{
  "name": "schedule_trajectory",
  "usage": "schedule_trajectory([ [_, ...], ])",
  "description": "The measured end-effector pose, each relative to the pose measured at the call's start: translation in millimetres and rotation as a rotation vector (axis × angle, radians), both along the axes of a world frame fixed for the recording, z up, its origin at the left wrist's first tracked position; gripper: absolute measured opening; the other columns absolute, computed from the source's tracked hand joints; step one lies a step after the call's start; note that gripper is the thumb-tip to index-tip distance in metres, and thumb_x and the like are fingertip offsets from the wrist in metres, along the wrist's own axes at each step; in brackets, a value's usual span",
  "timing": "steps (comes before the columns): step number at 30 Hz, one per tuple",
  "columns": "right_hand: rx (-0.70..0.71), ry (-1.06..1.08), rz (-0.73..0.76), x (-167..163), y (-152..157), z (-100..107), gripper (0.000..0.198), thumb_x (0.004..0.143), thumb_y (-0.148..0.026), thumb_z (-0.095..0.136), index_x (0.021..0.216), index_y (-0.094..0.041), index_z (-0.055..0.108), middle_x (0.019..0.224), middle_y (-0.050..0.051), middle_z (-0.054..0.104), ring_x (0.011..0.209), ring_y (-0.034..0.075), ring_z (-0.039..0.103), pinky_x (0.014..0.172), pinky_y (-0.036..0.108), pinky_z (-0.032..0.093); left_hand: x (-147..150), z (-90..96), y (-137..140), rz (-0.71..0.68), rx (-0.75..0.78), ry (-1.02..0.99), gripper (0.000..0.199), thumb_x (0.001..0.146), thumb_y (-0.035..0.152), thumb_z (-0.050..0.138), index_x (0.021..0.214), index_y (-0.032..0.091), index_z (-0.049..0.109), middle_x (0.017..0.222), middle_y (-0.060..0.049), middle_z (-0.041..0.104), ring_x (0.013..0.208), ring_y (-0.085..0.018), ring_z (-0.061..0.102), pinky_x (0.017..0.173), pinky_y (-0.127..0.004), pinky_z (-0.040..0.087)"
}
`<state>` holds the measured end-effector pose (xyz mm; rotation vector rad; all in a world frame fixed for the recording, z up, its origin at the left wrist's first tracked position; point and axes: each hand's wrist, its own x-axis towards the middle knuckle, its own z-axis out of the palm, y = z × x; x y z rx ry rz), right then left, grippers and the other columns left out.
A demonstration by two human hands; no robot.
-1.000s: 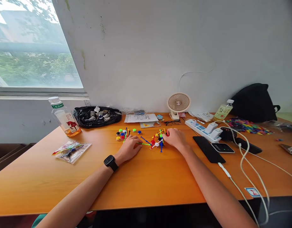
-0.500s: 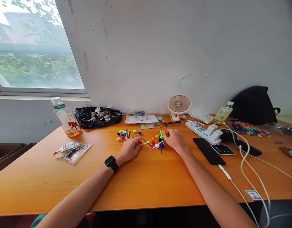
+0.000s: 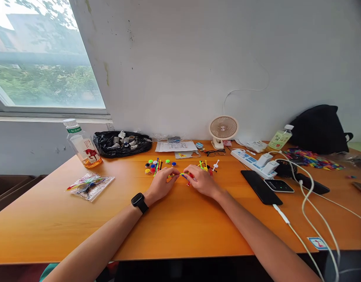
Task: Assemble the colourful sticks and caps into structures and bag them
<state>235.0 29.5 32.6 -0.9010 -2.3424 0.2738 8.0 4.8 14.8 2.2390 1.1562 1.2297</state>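
My left hand (image 3: 164,182), with a black watch on its wrist, is closed in a pinch on a yellow-green plastic rod (image 3: 182,174). My right hand (image 3: 202,180) meets it fingertip to fingertip, closed at a blue rod end of the rod-and-connector toy model (image 3: 215,166). Most of the model is hidden behind that hand; yellow, white and red parts stick out beyond it. Just past my left hand lie several round connectors (image 3: 147,171) and a bunch of loose rods (image 3: 159,165).
A zip bag of parts (image 3: 91,186) and a bottle (image 3: 83,147) are at left. Behind are a black plastic bag (image 3: 105,150), papers (image 3: 176,146) and a fan (image 3: 224,129). At right sit a power strip (image 3: 246,160), a black phone (image 3: 261,187) and cables (image 3: 314,209).
My right hand has moved left from the model's right side to meet my left hand at the rod. The model has turned, its white connector now showing to the right.
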Motion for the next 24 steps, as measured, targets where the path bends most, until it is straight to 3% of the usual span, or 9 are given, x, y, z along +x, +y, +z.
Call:
schedule_trajectory([
  [7, -0.068, 0.152, 0.042, -2.8, 1.3, -3.0, 0.014, 0.103, -0.019, 0.05, 0.099, -0.022, 0.063, 0.095, 0.004, 0.068, 0.087, 0.019, 0.063, 0.079, 0.03, 0.048, -2.7, -3.5, 3.2, 0.071, -0.024, 0.025, 0.013, 0.101, 0.026, 0.059, 0.103, 0.023, 0.071, 0.1, -0.004, 0.076, 0.095, -0.022, 0.068, 0.086, -0.034, 0.051],
  [11, -0.054, 0.223, 0.057, -6.2, 1.5, -6.4, 0.016, 0.102, -0.017, 0.05, 0.099, -0.022, 0.065, 0.096, 0.005, 0.069, 0.09, 0.02, 0.064, 0.082, 0.031, 0.049, -2.7, -1.2, 2.7, 0.15, 0.1, 0.05, 0.012, 0.097, 0.025, 0.062, 0.098, 0.023, 0.074, 0.107, -0.007, 0.073, 0.105, -0.026, 0.064, 0.098, -0.041, 0.048],
  [13, -0.037, 0.244, 0.042, -6.8, 1.6, -7.1, 0.018, 0.102, -0.016, 0.048, 0.1, -0.022, 0.066, 0.097, 0.006, 0.069, 0.091, 0.02, 0.065, 0.083, 0.032, 0.05, -1.6, 0.5, 1.2, 0.166, 0.134, 0.042, 0.012, 0.097, 0.025, 0.063, 0.096, 0.023, 0.075, 0.105, -0.008, 0.073, 0.103, -0.026, 0.064, 0.097, -0.041, 0.048],
  [16, -0.01, 0.263, 0.014, -6.5, 2.1, -8.1, 0.02, 0.1, -0.013, 0.048, 0.098, -0.022, 0.066, 0.095, 0.006, 0.069, 0.09, 0.021, 0.066, 0.083, 0.033, 0.051, 1.6, 2.2, -3.3, 0.062, 0.045, 0.01, 0.019, 0.099, 0.025, 0.059, 0.11, 0.023, 0.074, 0.097, -0.006, 0.075, 0.092, -0.022, 0.067, 0.085, -0.035, 0.052],
  [20, -0.024, 0.272, 0.033, -6.7, 2.8, -11.4, 0.022, 0.099, -0.011, 0.049, 0.099, -0.023, 0.068, 0.098, 0.006, 0.072, 0.093, 0.021, 0.068, 0.085, 0.035, 0.053, 6.2, 1.6, -9.7, -0.095, -0.074, 0.033, 0.044, 0.096, 0.025, 0.062, 0.139, 0.025, 0.064, 0.115, -0.007, 0.077, 0.097, -0.021, 0.069, 0.086, -0.032, 0.054],
  [24, -0.028, 0.208, 0.079, -8.3, 1.1, -13.5, 0.025, 0.098, -0.009, 0.051, 0.106, -0.023, 0.07, 0.107, 0.007, 0.075, 0.102, 0.023, 0.069, 0.093, 0.038, 0.055, 6.5, -1.3, -9.4, -0.079, -0.111, 0.027, 0.046, 0.093, 0.026, 0.065, 0.138, 0.022, 0.067, 0.119, -0.009, 0.076, 0.099, -0.022, 0.07, 0.086, -0.033, 0.056],
])
